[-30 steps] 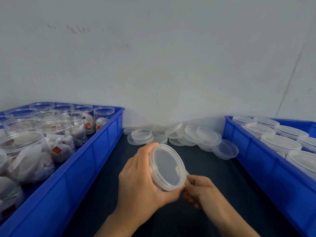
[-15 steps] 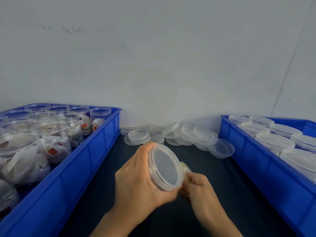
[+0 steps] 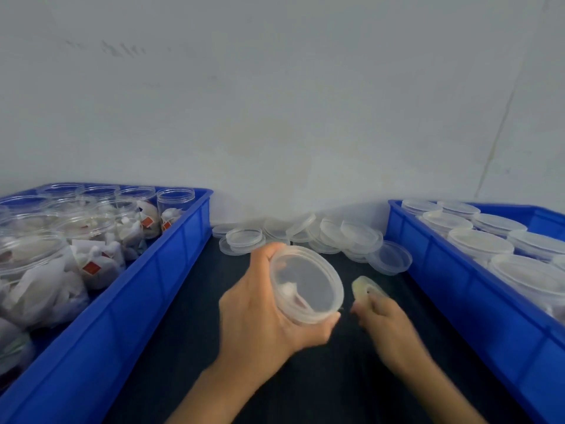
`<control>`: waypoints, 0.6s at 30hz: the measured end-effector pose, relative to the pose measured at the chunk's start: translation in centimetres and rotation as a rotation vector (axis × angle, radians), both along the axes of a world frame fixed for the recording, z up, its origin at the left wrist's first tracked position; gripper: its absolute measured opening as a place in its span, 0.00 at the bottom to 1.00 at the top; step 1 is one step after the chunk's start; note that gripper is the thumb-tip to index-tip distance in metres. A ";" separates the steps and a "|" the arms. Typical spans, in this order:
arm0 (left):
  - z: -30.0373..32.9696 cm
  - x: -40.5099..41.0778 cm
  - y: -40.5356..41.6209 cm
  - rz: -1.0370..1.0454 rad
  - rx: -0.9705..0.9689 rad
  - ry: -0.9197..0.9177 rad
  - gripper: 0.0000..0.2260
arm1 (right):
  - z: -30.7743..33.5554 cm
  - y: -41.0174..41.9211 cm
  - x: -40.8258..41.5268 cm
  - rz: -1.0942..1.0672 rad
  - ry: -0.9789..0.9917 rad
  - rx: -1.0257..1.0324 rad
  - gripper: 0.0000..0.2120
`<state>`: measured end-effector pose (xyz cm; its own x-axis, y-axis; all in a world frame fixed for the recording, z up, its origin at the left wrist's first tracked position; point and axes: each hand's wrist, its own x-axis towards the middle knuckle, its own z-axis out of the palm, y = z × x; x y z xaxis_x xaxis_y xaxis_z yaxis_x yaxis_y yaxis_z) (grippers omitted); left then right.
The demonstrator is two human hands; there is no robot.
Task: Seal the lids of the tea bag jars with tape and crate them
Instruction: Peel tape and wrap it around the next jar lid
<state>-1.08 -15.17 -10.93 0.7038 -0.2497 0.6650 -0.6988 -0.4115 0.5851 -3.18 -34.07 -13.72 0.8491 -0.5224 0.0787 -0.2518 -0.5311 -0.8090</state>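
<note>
Blue plastic crate (image 3: 171, 270) on the far left, packed with clear open-topped jars (image 3: 101, 228) stuffed with white tea bags, some showing little red tags. Next to it is the dark tabletop (image 3: 171, 347) running up the middle to the pale wall.

Over that dark strip, the person's left hand (image 3: 260, 319) has a clear lidded jar (image 3: 305, 289) tipped on its side, lid facing up and toward the right. Fingers and thumb are wrapped round the body of it, so it's held off the table, roughly centre of the scene between the 2 crates. You can see something white inside through the lid.

Just right of the jar, not touching it, the right hand (image 3: 385, 322) is curled round a small yellowish roll of tape (image 3: 367, 287), which pokes out above the fingers. It's a bit blurry though.

Behind both hands, against the wall, there's a loose pile of clear lids (image 3: 351, 237).

Far right is a second blue crate (image 3: 464, 295), holding jars with lids on (image 3: 480, 243) standing upright.
</note>
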 end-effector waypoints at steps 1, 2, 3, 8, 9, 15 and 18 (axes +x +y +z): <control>0.3 0.6 0.0 0.027 -0.002 -0.006 0.41 | -0.3 0.9 0.1 0.039 -0.034 -0.024 0.14; 0.3 1.1 0.1 0.050 -0.008 0.002 0.41 | -0.5 1.7 0.3 0.077 -0.083 -0.036 0.14; 0.1 1.3 0.1 0.064 -0.003 0.017 0.42 | -0.5 2.4 0.5 0.111 -0.117 -0.048 0.14; -0.7 2.1 0.3 0.104 -0.018 0.054 0.43 | -0.5 3.5 0.6 0.170 -0.160 -0.100 0.21; -0.8 2.2 0.4 0.108 -0.026 0.061 0.43 | -0.6 3.5 0.6 0.163 -0.168 -0.114 0.22; -1.3 2.5 0.2 0.091 -0.050 0.117 0.40 | -1.8 3.3 1.5 0.214 -0.160 -0.457 0.18; -1.7 3.0 0.3 0.098 -0.125 0.206 0.38 | -2.4 3.7 2.3 0.225 -0.004 -0.728 0.19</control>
